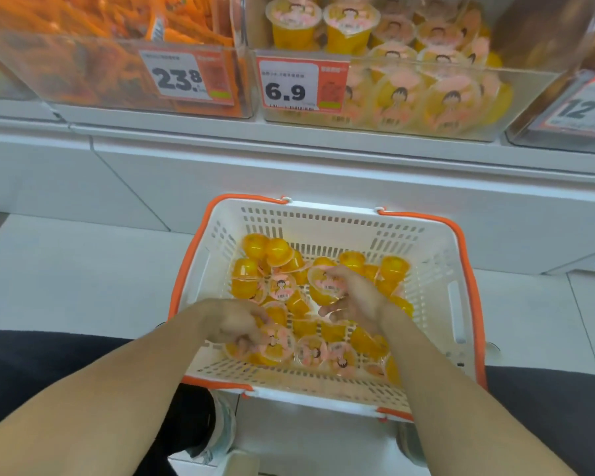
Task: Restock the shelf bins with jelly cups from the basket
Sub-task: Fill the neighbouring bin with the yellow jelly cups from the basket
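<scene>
1. Hands, both mine, reach down into the basket (437,269). My left hand (234,322) has its fingers curled over a jelly cup (277,345) near the basket's near-left corner, gripping it from above.
2. My right hand (352,297) lies further in, near the middle; its fingers hold the rim of a second cup (325,286), whose pink lid faces up.
3. Jelly cups (323,352), yellow with pink printed lids, lie loose over the basket floor, some upright, some tipped on their sides or upside down.
4. The basket is white slotted plastic with orange handles folded down along its rim; it stands on the white floor (66,276) just in front of the shelf base (289,173).
5. Above, on the shelf, a clear bin (516,108) with a 6.9 price tag (301,85) holds more of the same cups.
6. To its left, another clear bin (83,80), tagged 23.8, holds orange packets.
7. At the right edge a third bin (574,115) is partly in view.
</scene>
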`<action>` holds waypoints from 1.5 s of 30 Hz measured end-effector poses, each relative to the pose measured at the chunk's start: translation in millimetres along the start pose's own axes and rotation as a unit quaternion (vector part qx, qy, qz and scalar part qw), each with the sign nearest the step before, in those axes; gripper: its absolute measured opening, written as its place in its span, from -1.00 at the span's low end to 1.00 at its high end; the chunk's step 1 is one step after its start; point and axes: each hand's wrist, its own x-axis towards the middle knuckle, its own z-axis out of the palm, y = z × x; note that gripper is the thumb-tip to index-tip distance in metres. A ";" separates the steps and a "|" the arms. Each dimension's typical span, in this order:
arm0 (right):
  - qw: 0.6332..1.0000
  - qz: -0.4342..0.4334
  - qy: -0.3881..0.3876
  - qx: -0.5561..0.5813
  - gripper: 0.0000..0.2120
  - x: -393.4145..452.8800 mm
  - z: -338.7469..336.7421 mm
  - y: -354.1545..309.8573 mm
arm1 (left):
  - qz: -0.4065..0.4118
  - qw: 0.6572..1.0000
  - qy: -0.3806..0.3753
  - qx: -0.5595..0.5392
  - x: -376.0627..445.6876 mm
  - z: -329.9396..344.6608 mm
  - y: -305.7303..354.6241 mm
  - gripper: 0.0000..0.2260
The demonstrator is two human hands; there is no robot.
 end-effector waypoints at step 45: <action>0.889 -0.353 0.279 0.082 -0.96 -92.3 -40.7 -317.9 | 0.432 0.848 0.008 -0.308 -178.4 -18.8 218.6 -0.80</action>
